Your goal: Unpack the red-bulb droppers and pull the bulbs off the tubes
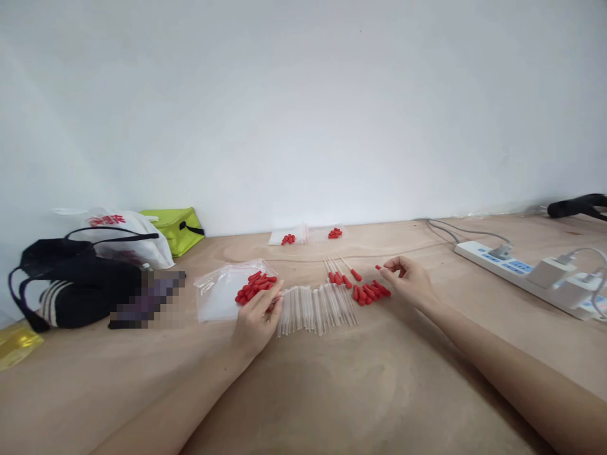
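Note:
My right hand (406,278) pinches a red rubber dropper bulb (378,267) between thumb and fingertips. Just left of it lies a small pile of red bulbs (367,293). My left hand (258,316) is closed at the left end of a row of clear dropper tubes (313,309), its fingertips on a tube there; the fingers partly hide it. Beyond that hand, more red bulbs (253,285) lie on a clear zip bag (215,297). Several droppers with red bulbs fitted (337,278) rest behind the row, their tubes pointing away from me.
Two small bags with red bulbs (288,239) (334,233) lie near the wall. A white power strip (516,272) with plugs and cables is at the right. On the left are a black bag (85,284), a white plastic bag (128,237) and a lime-green bag (177,230).

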The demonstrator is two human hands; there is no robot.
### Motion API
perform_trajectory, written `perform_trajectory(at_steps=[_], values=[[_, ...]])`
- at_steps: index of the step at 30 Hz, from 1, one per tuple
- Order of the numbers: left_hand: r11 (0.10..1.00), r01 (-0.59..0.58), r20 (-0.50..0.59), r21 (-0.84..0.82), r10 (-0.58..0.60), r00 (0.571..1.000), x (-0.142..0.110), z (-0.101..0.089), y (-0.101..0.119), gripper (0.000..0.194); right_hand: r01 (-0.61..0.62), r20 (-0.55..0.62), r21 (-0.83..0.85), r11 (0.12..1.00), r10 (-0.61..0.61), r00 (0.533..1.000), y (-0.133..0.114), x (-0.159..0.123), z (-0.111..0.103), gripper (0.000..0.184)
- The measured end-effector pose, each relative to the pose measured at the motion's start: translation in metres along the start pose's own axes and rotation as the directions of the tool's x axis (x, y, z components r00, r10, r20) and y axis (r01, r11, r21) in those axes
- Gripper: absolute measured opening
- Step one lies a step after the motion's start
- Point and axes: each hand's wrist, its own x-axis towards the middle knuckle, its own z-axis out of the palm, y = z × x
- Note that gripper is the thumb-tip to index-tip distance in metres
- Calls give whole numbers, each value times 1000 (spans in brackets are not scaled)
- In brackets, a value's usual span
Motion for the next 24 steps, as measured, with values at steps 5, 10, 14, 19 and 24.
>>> perform_trajectory(at_steps=[5, 10, 14, 19, 24], values=[[998, -15, 51, -62, 18, 999, -1, 3, 4, 41, 56, 152, -140, 988, -35, 988, -6, -4, 0, 24], [987, -43, 189, -157, 73, 979, -4, 4, 3, 46, 114, 224, -240, 964, -59, 973, -14, -7, -1, 24], [986, -26, 268, -164, 70, 961, -3, 2, 4, 54, 124, 226, -290, 949, -57, 972, -16, -8, -2, 24], [985, -30, 348, -168, 88, 933, -3, 0, 2, 64, 93, 184, -296, 951, -39, 982, -14, -8, -1, 22], [985, 14, 449, -172, 66, 891, -2, -3, -1, 64, 34, 133, -204, 978, -7, 991, -6, -9, 4, 26]])
